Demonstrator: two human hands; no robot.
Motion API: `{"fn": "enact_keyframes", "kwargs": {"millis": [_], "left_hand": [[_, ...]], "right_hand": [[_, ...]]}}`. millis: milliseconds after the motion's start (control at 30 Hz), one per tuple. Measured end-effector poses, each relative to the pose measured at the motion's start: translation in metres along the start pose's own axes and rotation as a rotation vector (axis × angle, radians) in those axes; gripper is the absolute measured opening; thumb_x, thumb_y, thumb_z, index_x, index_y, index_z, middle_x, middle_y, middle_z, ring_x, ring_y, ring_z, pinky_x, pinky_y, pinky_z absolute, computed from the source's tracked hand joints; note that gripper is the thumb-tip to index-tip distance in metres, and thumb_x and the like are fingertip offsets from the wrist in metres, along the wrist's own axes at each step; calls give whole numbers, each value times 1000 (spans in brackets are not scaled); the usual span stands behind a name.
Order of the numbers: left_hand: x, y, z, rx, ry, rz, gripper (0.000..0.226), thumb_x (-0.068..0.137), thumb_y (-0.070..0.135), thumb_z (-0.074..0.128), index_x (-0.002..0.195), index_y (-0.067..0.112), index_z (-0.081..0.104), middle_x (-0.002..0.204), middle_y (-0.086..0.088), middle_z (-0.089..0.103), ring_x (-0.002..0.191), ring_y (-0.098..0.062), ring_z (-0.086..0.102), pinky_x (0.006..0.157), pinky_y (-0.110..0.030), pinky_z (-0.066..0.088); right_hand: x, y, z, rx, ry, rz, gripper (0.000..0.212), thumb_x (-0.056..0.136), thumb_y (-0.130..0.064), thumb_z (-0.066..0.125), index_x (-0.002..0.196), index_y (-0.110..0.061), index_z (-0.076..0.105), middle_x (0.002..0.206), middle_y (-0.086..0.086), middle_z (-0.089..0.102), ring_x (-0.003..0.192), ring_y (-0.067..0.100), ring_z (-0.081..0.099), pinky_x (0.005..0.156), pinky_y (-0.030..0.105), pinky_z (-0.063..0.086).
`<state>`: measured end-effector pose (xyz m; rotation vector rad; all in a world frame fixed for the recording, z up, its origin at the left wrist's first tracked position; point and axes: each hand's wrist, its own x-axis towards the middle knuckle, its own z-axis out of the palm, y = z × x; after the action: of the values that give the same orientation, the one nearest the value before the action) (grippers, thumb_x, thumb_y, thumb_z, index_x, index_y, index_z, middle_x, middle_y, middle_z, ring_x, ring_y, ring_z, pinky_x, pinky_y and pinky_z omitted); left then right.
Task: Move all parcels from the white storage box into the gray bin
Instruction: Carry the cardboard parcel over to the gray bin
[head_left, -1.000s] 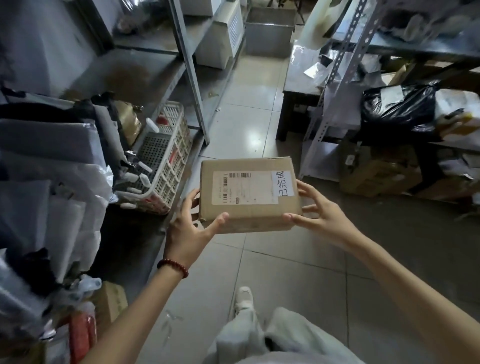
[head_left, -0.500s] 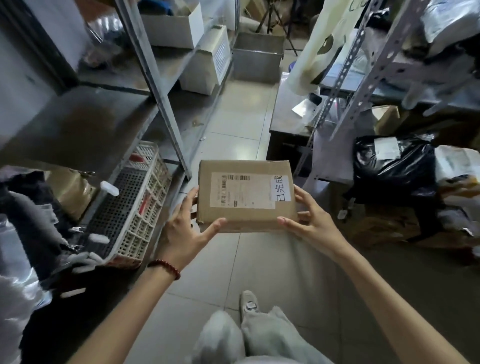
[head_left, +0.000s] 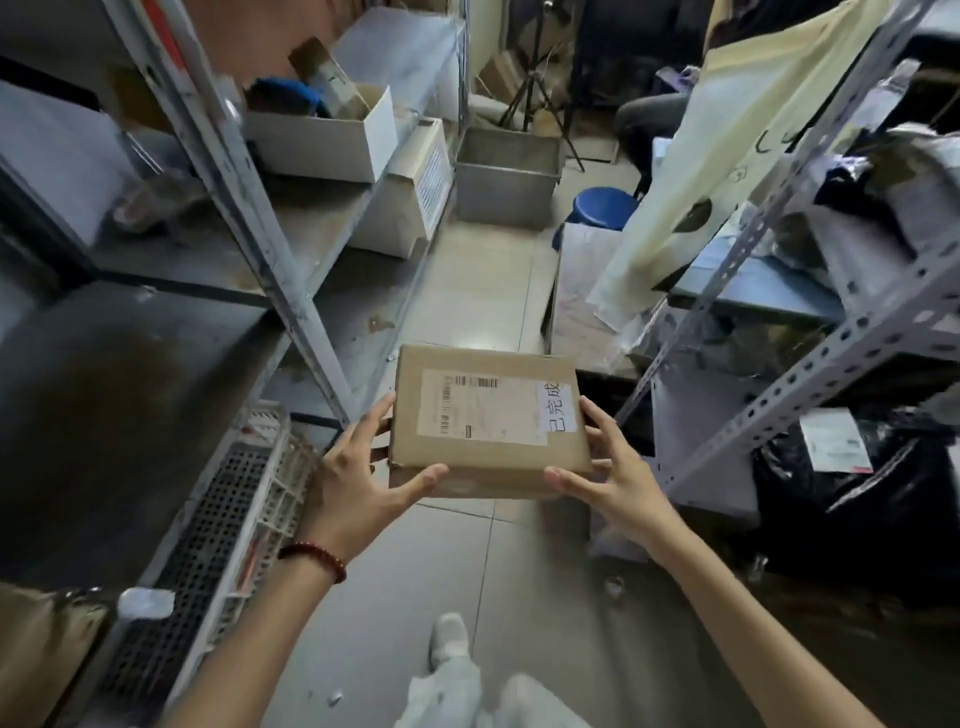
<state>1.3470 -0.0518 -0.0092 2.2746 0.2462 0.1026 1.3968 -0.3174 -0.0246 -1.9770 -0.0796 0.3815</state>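
A brown cardboard parcel (head_left: 488, 421) with a white shipping label and a small white sticker is held flat at chest height over the aisle floor. My left hand (head_left: 358, 478) grips its left edge, thumb on the near side. My right hand (head_left: 613, 473) grips its right edge the same way. The gray bin (head_left: 506, 179) stands on the floor at the far end of the aisle, straight ahead, open on top. A white slotted storage box (head_left: 228, 525) sits on the low shelf at my left.
Metal shelving (head_left: 249, 218) lines the left with white cartons (head_left: 327, 140); a perforated rack (head_left: 810, 374) with black bags (head_left: 852, 499) lines the right. A blue stool (head_left: 605, 208), a low table (head_left: 587, 306), a tripod and a seated person's legs lie beyond. A narrow tiled aisle runs between.
The view has advanced down the aisle and tilted up: the gray bin is nearer and larger, and the slotted box has slid back to my lower left. Both hands keep hold of the parcel.
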Motion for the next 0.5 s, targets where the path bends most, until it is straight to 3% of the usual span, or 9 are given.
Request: {"fn": "enact_keyframes", "kwargs": {"millis": [67,200,367,500], "left_hand": [[34,5,-1,-3,-29,16,93,66,51,78,145,29,35,140,1,51,123,-14,50,104,-33,42],[106,12,0,18,-84,47,94,66,59,71,146,32,30,142,2,48,121,-11,49,103,-38,45],[199,20,6,32,-94,54,92,71,49,76,148,30,28,142,-1,46,112,-1,42,101,-31,41],[274,28,3,24,-66,61,90,73,43,77,147,29,29,138,-3,50,118,-9,48,101,-33,43]], "right_hand": [[28,-13,-10,16,34,15,92,72,-32,80,145,-42,24,130,-9,49,97,3,59,81,15,50],[86,-32,-28,31,98,16,100,61,-44,77,148,-37,27,134,-6,48,101,10,60,90,30,51],[175,-42,-39,68,106,-16,91,73,-25,80,147,-34,27,136,-2,49,101,8,59,86,22,49],[252,-61,-49,79,87,-34,92,76,-23,79,148,-33,23,138,-2,44,101,5,55,76,13,49]]}}
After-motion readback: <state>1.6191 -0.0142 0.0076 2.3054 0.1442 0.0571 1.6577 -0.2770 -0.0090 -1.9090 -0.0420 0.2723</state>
